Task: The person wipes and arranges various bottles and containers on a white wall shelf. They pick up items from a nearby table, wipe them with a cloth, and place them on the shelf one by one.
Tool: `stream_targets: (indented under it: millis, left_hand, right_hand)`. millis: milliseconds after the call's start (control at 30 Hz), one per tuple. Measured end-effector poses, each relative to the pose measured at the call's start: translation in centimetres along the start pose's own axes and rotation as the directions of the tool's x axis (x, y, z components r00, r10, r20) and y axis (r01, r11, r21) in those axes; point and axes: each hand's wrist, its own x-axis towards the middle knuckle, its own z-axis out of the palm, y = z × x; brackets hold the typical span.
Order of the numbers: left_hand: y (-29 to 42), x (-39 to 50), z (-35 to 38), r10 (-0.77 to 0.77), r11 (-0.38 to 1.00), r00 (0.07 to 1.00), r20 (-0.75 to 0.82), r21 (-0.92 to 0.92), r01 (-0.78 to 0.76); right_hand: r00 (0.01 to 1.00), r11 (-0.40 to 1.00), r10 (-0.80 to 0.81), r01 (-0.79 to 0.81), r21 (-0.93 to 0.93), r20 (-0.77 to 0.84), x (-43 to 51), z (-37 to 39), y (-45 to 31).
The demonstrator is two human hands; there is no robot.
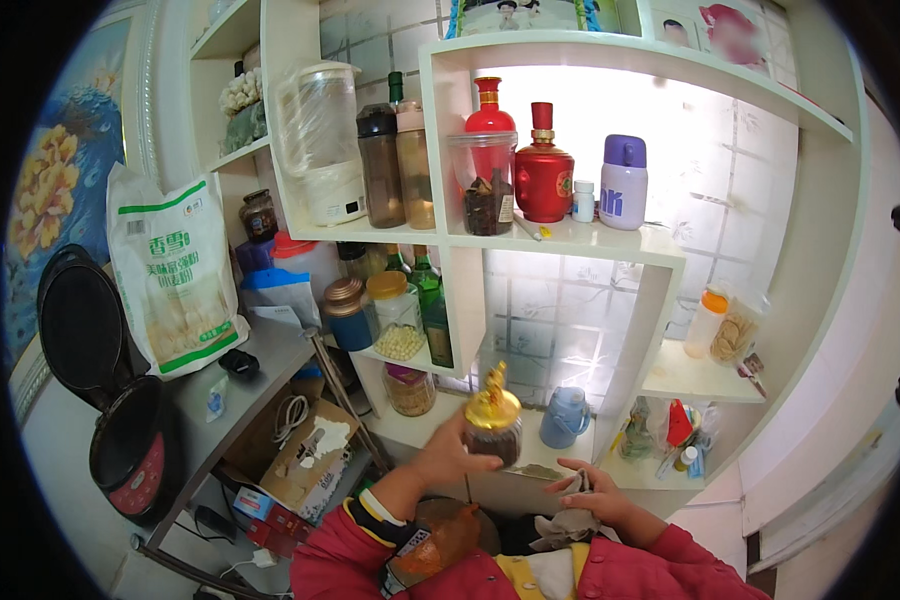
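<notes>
My left hand (450,446) grips a glass jar (495,444) with dark contents and a shiny gold lid (493,407), topped by a gold figure. The jar is held at the front of the low shelf (450,427). In my right hand (598,495) is a crumpled grey cloth (568,521), hanging down below the fingers. Behind the hands, a blue flask with a handle (565,418) stands on that shelf. A jar of grainy food (409,390) stands to the left of the held jar.
Red bottles (544,176), a purple-lidded flask (623,184) and tumblers (381,169) line the upper shelf. Left of them is a plastic-wrapped appliance (322,146). An open electric griddle (124,442) and a flour bag (176,274) occupy the metal table (270,352). Cardboard boxes (311,457) sit beneath it.
</notes>
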Motion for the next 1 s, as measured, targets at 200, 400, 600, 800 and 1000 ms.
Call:
stream_targets:
  millis: [200,400,600,800,1000]
  left_hand:
    - [7.4,2.1,-2.7,0.34,0.934,0.894,-0.291,-0.003,-0.356]
    - [13.1,5.3,-2.5,0.534,0.845,0.759,-0.373,0.216,-0.489]
    - [15.6,7.1,-3.1,0.576,0.81,0.69,-0.438,0.19,-0.555]
    - [17.4,5.4,-12.0,0.588,0.805,0.42,-0.691,0.449,-0.388]
    - [13.2,1.3,-15.6,0.621,0.777,0.323,-0.714,0.508,-0.372]
  right_hand:
    - [0.974,0.987,0.036,0.0,0.161,-0.222,-3.5,-4.0,0.5]
    - [0.822,0.926,0.055,0.171,0.338,-0.567,-5.9,-8.0,2.5]
    - [0.761,0.826,0.072,0.317,0.466,-0.645,-7.4,-9.7,3.2]
    - [0.723,0.901,0.087,0.235,0.363,-0.685,-9.7,-11.2,3.8]
    - [0.695,0.91,0.166,0.165,0.38,-0.7,-10.2,-10.9,4.0]
